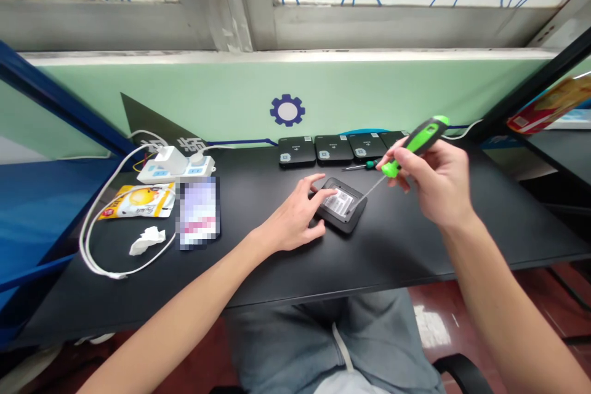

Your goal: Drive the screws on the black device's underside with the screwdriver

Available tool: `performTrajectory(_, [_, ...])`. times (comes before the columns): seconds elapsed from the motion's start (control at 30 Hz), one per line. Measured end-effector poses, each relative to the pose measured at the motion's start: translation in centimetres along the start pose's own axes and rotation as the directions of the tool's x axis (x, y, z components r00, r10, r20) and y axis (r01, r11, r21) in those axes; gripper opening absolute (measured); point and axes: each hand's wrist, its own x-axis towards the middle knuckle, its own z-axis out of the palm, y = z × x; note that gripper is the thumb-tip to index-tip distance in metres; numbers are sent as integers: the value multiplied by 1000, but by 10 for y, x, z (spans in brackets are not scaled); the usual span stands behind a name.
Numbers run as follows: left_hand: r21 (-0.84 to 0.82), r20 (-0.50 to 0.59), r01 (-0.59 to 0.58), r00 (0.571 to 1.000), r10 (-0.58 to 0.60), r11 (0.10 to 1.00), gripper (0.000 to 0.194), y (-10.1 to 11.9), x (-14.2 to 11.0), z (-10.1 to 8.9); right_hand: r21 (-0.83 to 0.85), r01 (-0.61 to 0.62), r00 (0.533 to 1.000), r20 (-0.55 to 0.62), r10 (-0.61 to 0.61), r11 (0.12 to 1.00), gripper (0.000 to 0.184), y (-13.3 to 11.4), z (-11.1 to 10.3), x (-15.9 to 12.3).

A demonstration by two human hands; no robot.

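My right hand [429,181] grips a green and black screwdriver [418,140] by its handle. The shaft slants down to the left, its tip at the near right part of a small black device [353,221] lying on the table; whether it sits in a screw is too small to tell. A white printed label covers the middle of the device. My left hand [298,212] rests on the device's left side, fingers spread and a fingertip on the label. Behind the device lies a second, thin screwdriver [364,165] with a dark green handle, partly hidden by my right hand.
Several flat black boxes [295,152] stand in a row along the back of the black table [263,271]. At left are a power strip [203,167], a looped white cable [83,234], a yellow snack packet [138,200], crumpled tissue [148,240] and a phone with a blurred screen [198,212].
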Motion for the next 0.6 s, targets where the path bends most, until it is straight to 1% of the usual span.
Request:
performTrajectory(0.07, [9, -22, 9, 1000, -9, 1000, 63, 1, 0, 0, 83, -101, 994, 36, 99, 991, 32, 27, 2, 20])
performTrajectory(0.13, [8, -57, 26, 998, -25, 1000, 58, 4, 0, 1, 146, -228, 972, 83, 218, 963, 33, 56, 4, 37])
performTrajectory(0.17, [8, -76, 36, 996, -35, 999, 57, 6, 1, 2, 174, -288, 956, 115, 271, 942, 38, 70, 4, 43])
performTrajectory(0.2, [13, -98, 48, 994, -46, 999, 61, 10, 1, 4, 204, -335, 940, 139, 312, 920, 43, 82, 5, 48])
performTrajectory(0.3, [78, -139, 104, 986, -92, 992, 90, 22, 4, 17, 276, -435, 898, 210, 388, 857, 47, 108, 5, 54])
performTrajectory(0.33, [98, -144, 128, 983, -113, 987, 97, 25, 6, 22, 297, -456, 887, 232, 400, 839, 47, 114, 5, 54])
performTrajectory(0.37, [106, -141, 151, 981, -135, 983, 100, 27, 7, 26, 314, -473, 878, 254, 407, 823, 47, 118, 3, 54])
performTrajectory(0.47, [85, -123, 173, 979, -162, 981, 94, 27, 8, 33, 356, -502, 859, 306, 410, 788, 47, 125, -2, 51])
performTrajectory(0.53, [56, -78, 133, 989, -129, 989, 90, 21, 6, 29, 375, -509, 854, 331, 401, 775, 46, 125, -5, 49])
performTrajectory(0.6, [32, -51, 106, 993, -105, 994, 92, 11, 4, 21, 392, -501, 857, 347, 380, 772, 45, 121, -6, 46])
